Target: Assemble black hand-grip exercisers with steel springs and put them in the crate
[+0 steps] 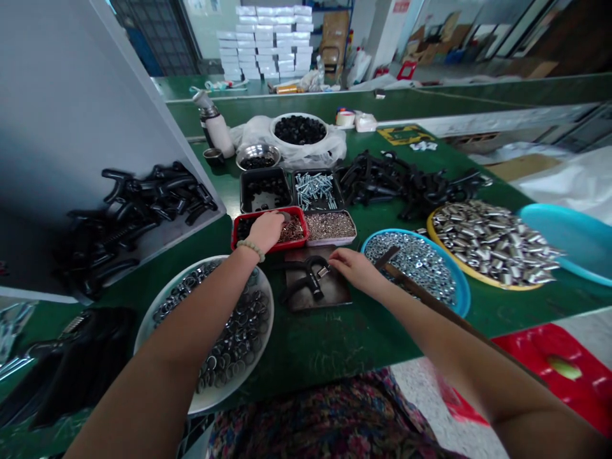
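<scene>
So, the left hand (pixel 266 231) dips curled fingers into the red tray (pixel 291 243), grip unclear; the right hand (pixel 352 269) rests open, fingers extended just beside a black U-shaped handle (pixel 310 280).

No legible text, yellow-and-black label (pixel 404 135) on the green workbench (pixel 335 338) too blurred, red wall sign (pixel 401 6) too small to read

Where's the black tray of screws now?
In the head view, the screw tray sits mid-table, right of a black tray of dark parts and beyond a tray of small metal parts.
</scene>
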Demonstrator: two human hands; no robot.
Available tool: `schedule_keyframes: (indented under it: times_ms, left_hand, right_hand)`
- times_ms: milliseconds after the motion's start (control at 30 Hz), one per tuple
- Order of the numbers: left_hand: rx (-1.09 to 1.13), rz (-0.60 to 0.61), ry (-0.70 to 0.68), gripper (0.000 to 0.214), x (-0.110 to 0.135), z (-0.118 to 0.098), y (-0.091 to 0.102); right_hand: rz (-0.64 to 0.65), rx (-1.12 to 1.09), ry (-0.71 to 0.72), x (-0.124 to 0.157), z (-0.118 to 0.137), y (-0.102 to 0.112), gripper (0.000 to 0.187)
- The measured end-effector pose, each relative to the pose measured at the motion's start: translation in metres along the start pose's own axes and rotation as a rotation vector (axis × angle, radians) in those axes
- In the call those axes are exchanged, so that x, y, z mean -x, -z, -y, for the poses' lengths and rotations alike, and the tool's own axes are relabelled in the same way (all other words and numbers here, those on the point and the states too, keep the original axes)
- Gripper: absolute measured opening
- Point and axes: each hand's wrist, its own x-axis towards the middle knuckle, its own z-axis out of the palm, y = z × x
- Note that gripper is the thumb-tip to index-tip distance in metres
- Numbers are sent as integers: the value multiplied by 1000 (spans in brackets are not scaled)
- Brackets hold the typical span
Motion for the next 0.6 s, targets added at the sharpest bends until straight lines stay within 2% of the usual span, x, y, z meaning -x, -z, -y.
schedule_keyframes:
  times_ms: [100,200,300,400,500,600]
  left_hand:
    - [-15,-29,10,31,0,1,2]
    - [53,-91,58,30,5,0,6]
    - [291,-209,121,26,21,-10,9]
    - [657,-188,105,21,50,-31,5]
    - [857,-119,49,17,77,-53,-7]
    - [777,-128,15,8,88,-64,-21]
  right_hand:
    - [-13,135,57,-1,5,-1,16]
    - [-37,407,177,3,11,-3,20]
    - [-52,636,301,9,12,-9,25]
    - [-73,672,361,17,7,-12,30]
    - [-140,632,292,34,-6,-3,40]
    - [-196,684,105,60,-24,20,41]
